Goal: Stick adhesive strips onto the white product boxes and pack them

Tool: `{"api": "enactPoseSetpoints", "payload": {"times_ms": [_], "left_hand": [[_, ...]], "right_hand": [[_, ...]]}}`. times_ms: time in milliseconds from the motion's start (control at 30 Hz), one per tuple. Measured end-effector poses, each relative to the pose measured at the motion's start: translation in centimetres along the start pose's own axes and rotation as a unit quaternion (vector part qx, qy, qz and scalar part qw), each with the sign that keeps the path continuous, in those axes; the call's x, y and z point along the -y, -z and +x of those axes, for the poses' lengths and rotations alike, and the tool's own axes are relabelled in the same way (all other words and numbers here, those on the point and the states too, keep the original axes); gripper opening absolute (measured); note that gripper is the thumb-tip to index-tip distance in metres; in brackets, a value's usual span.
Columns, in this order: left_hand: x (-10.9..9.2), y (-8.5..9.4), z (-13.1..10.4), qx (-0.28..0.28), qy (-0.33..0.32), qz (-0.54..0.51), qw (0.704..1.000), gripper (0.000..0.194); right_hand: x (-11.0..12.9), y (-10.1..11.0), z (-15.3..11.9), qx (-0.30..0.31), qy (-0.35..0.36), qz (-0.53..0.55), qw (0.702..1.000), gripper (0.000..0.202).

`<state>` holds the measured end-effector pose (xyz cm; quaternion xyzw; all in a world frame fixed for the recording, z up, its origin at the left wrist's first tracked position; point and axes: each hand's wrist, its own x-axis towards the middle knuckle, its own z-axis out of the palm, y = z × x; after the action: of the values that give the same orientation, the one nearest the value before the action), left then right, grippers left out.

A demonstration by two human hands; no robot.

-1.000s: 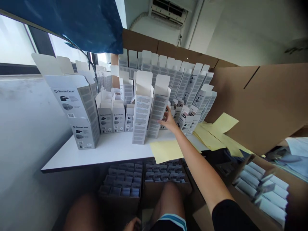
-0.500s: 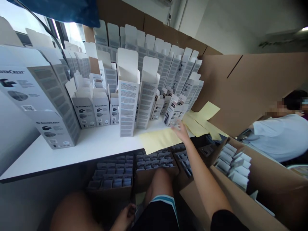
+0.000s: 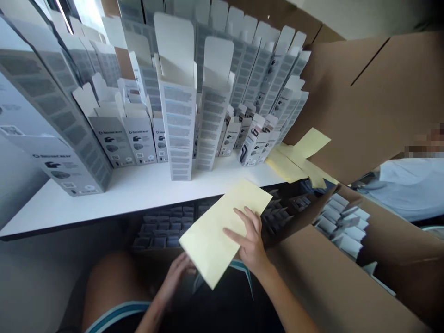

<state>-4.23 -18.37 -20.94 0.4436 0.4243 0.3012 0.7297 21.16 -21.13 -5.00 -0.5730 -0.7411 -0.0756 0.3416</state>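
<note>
A pale yellow sheet is tilted over my lap, in front of the white table's edge. My right hand holds its right side, with fingers spread across the top face and the thumb side out of sight. Near the sheet's lower left edge is my left hand; its fingertips are partly hidden and dark, so what they hold cannot be made out. More yellow sheets lie on the table's right end, beside small printed boxes.
Tall open-flapped boxes crowd the white table. Below it are cartons of packed items. At the right stands a large cardboard carton with white boxes inside. A person in a light shirt is behind it.
My right hand has come back from the table toward my lap with the yellow sheet that lay at the table's edge. My left hand has moved up beside it. The view has tipped downward.
</note>
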Motion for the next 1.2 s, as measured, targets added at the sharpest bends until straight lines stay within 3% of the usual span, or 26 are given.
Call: {"api": "enactPoseSetpoints", "payload": {"times_ms": [67,167,300,400,467,567,633,767,833,900,1033,1133,1200], "left_hand": [[-3.1,-0.5,-0.6,0.023,-0.006,-0.056,0.998,0.069],[-7.5,-1.4,-1.7,0.13,-0.038,-0.182,0.974,0.084],[-10.7,-2.9,-3.4,0.076,-0.033,-0.123,0.989,0.052],[-10.9,-3.7,-5.0,0.014,-0.04,-0.105,0.994,0.043],[-10.7,-4.0,-5.9,-0.024,-0.056,-0.106,0.993,0.042],[-10.5,-4.2,-7.0,-0.08,-0.073,-0.119,0.987,0.047],[-10.6,-4.4,-7.5,-0.109,-0.074,-0.13,0.983,0.056],[-10.8,-4.7,-8.5,-0.164,-0.082,-0.127,0.975,0.083],[-10.6,-4.8,-8.9,-0.196,-0.094,-0.108,0.97,0.086],[-10.2,-4.7,-9.2,-0.222,-0.106,-0.082,0.966,0.074],[-9.5,-4.2,-9.7,-0.224,-0.119,0.03,0.967,0.029],[-9.3,-3.9,-9.7,-0.191,-0.112,0.095,0.971,0.019],[-9.3,-3.9,-9.5,-0.187,-0.11,0.085,0.972,0.018]], "right_hand": [[2.3,-0.2,-3.0,-0.006,0.0,0.022,1.0,0.063],[4.7,-0.4,-6.8,0.028,0.014,0.064,0.997,0.069],[5.5,-0.8,-9.4,0.067,-0.007,0.127,0.99,0.07],[4.9,-1.1,-9.6,-0.005,-0.135,0.203,0.97,0.051],[4.5,-1.2,-9.0,-0.02,-0.238,0.321,0.916,0.042],[4.5,-1.0,-7.9,0.11,-0.31,0.495,0.804,0.039],[5.1,-0.9,-7.3,0.198,-0.316,0.535,0.758,0.032],[6.7,-0.8,-6.7,0.245,-0.321,0.541,0.738,0.025],[7.3,-0.7,-6.6,0.265,-0.309,0.543,0.734,0.027],[7.5,-0.7,-6.4,0.282,-0.305,0.536,0.735,0.029],[7.5,-0.8,-6.2,0.288,-0.316,0.523,0.737,0.029],[7.4,-0.7,-6.0,0.276,-0.326,0.54,0.725,0.031],[7.4,-0.6,-5.9,0.274,-0.321,0.551,0.719,0.032]]}}
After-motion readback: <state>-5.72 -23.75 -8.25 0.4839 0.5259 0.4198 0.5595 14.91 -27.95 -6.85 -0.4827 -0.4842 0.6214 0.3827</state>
